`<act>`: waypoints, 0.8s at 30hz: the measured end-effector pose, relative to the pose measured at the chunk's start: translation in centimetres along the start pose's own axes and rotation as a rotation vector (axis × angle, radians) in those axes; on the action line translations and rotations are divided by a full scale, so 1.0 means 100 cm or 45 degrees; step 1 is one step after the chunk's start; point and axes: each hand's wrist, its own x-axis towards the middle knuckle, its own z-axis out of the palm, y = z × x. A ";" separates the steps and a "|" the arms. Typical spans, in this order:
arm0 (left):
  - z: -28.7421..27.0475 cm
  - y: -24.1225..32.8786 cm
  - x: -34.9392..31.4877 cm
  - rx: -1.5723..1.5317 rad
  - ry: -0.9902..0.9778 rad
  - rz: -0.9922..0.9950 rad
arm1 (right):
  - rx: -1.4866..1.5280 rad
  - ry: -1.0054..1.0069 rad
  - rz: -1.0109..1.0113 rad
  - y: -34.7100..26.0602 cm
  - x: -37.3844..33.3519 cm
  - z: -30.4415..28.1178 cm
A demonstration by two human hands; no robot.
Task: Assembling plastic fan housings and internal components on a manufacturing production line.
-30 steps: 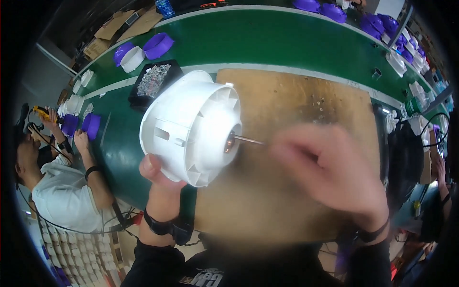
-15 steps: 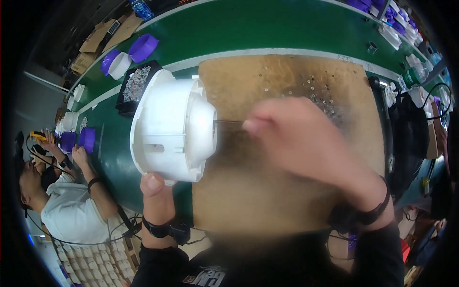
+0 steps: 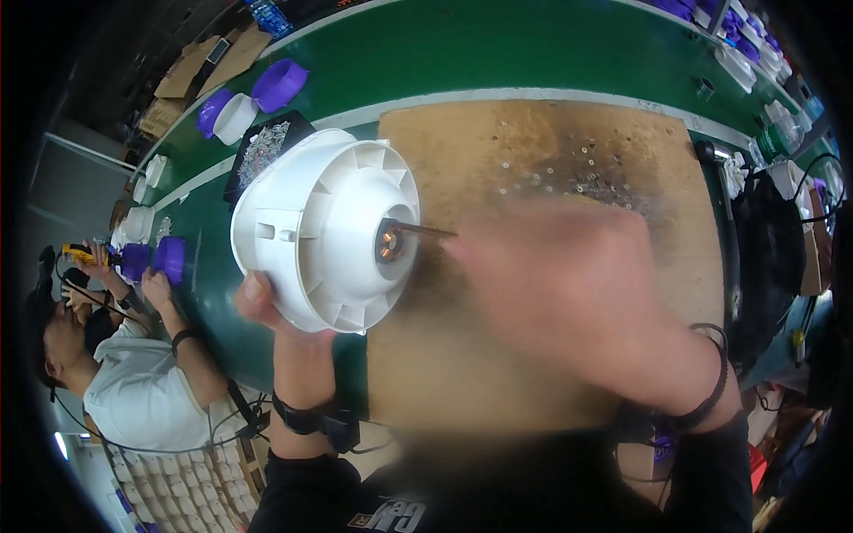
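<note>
Well to the left of the housing, a co-worker point(image 3: 147, 382) sits with a yellow tool point(image 3: 80, 253) near one hand and a purple cup point(image 3: 171, 258) by the other. Beyond the housing on its left, a purple ring point(image 3: 280, 84) lies on the green desk point(image 3: 213, 302), and just behind the housing stands a black tray point(image 3: 298, 131) of small metal parts point(image 3: 264, 153). The left hand point(image 3: 293, 342) is clamped on the housing's lower left, thumb on its rim. The white housing point(image 3: 348, 244) itself is held up over the left edge of the board point(image 3: 435, 151), tilted so that its domed end faces right, with a copper piece point(image 3: 388, 242) showing in the opening. A thin rod point(image 3: 428, 231) reaches into that opening from the right; whether it touches the copper, I cannot tell. The right hand point(image 3: 560, 284), blurred, sits right of the housing, its fingers apparently pinched on the rod. The step in hand looks like working the rod at the opening, which calls for a firm left hold and the rod kept in line. Behind and right of the housing, washers point(image 3: 582, 188) are scattered over the board; well to its right is a black bag point(image 3: 771, 240).
</note>
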 end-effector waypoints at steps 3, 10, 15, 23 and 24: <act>-0.003 0.004 0.001 0.034 -0.044 0.021 | 0.125 0.036 -0.021 0.006 0.000 -0.004; -0.009 0.036 -0.002 0.397 0.516 0.190 | 0.172 0.031 0.396 0.036 0.024 -0.011; -0.009 0.028 -0.004 0.070 0.395 0.065 | -0.060 -0.139 0.136 0.070 0.057 0.054; -0.004 0.029 -0.010 0.027 0.443 0.117 | 0.424 0.161 -0.034 0.024 0.082 0.054; -0.004 0.030 -0.011 0.025 0.459 0.139 | 0.621 0.052 -0.014 0.008 0.077 0.042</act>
